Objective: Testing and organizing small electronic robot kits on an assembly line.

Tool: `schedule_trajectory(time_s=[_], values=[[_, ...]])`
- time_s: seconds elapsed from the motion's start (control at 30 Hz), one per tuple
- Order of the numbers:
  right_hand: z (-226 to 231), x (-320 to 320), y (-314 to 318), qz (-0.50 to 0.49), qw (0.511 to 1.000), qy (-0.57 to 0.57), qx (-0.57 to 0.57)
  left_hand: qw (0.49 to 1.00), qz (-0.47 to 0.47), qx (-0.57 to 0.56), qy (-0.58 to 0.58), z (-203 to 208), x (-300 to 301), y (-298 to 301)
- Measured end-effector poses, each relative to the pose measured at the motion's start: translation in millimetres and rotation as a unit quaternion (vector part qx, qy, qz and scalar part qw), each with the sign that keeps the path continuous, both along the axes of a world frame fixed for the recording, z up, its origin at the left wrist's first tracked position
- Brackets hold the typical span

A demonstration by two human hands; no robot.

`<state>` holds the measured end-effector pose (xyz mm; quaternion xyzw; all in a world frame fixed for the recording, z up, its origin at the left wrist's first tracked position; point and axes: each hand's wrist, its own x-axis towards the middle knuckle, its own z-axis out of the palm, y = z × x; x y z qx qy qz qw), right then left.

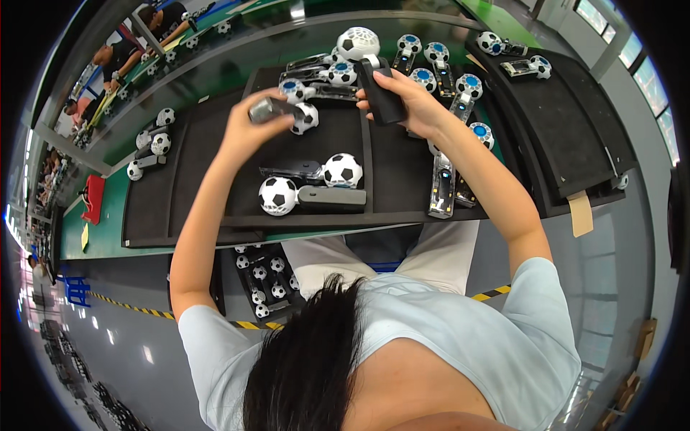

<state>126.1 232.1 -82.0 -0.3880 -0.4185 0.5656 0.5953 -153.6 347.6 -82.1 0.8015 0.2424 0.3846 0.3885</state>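
My right hand [404, 100] is closed round the black handle [384, 97] of what looks like a handheld fan, its white vented ball head [358, 44] pointing away from me. My left hand [251, 122] grips a dark grey handle [272, 110], slightly blurred. A soccer-patterned ball [305, 118] shows at that handle's end; whether the two are joined I cannot tell. Closer to me, two more ball-headed fans lie on the black tray [244, 205], one with a black-and-white head [343, 171] and one with a partly vented head [277, 195].
Several unfinished-looking units with blue round centres [469, 87] and see-through handles [441, 188] lie at the right. More fans [159, 144] rest at the far left. A second black tray [568, 129] stands right, a red object [93, 199] left. Below the bench is a tray of balls [267, 279]. Other people work far left.
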Motion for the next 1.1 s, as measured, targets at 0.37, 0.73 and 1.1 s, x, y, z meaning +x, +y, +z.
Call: schedule_trajectory(time_s=[0.37,0.73,1.1], values=[[-1.7,17.4,-39.5,0.141,0.98,0.131,0.043,0.972,-0.024,-0.015,0.234,1.3,-15.3,-69.2],[-24.4,12.0,-55.9,0.092,0.994,0.017,-0.053,0.897,0.012,0.118,0.425,30.1,34.4,-72.2],[-42.5,17.9,-11.0,0.024,0.995,0.03,-0.094,0.797,0.028,0.131,0.589,39.0,83.3,-66.9]])
